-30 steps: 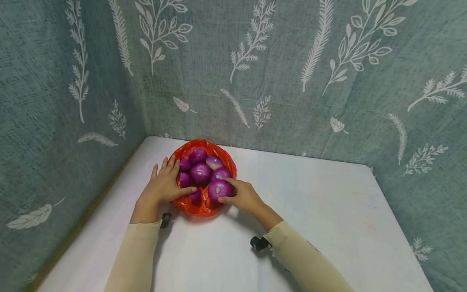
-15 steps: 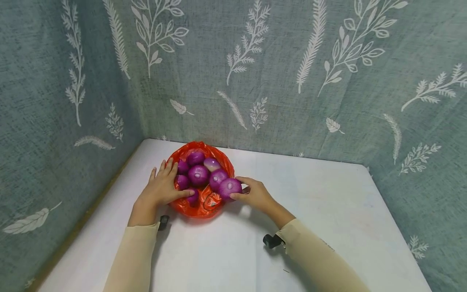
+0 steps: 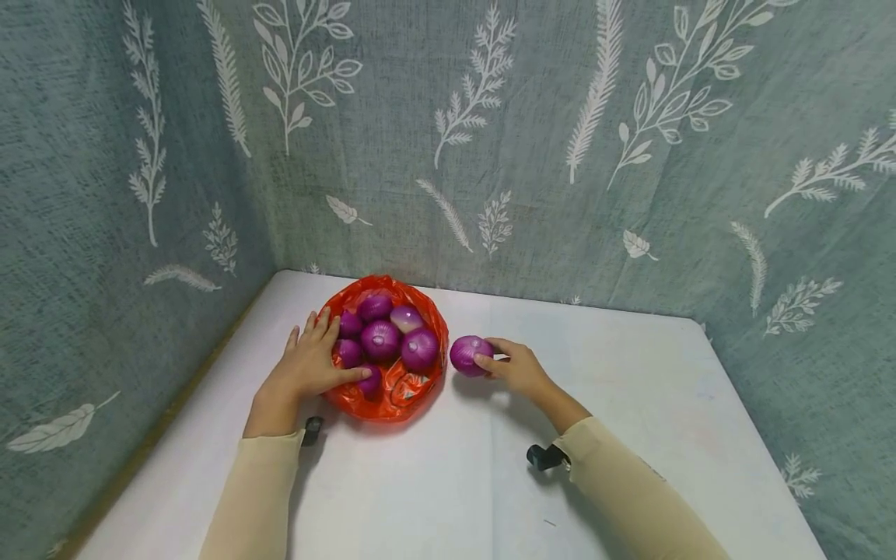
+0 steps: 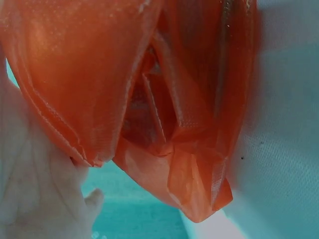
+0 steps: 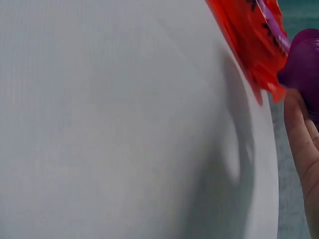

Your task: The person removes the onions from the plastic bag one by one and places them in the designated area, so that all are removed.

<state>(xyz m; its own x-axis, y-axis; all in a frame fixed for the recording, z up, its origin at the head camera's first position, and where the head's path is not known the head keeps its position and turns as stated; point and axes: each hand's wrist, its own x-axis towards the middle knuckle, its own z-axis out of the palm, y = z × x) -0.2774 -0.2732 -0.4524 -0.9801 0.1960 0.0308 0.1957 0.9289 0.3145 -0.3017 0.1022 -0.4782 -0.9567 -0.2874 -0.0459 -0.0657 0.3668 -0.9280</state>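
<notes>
A purple onion (image 3: 467, 356) is gripped between the thumb and fingers of my right hand (image 3: 518, 369), just right of a red plastic bag (image 3: 392, 408). In the right wrist view the same onion (image 5: 304, 69) shows at the right edge. Several more onions (image 3: 381, 340) sit inside the rolled-open bag. My left hand (image 3: 308, 367) rests spread against the bag's left side, its thumb lying over a front onion (image 3: 369, 383). The left wrist view shows the bag's folded red side (image 4: 184, 124) close up, with part of the palm (image 4: 40, 174) beside it.
The bag stands on a white table (image 3: 420, 498) toward its back left. Green leaf-patterned cloth (image 3: 420, 155) hangs behind the table and along both sides. A small dark mark (image 3: 549, 523) lies near the front of the table.
My right hand has lifted the onion out of the bag's right side and carried it rightward past the rim. The left hand has stayed on the bag.
</notes>
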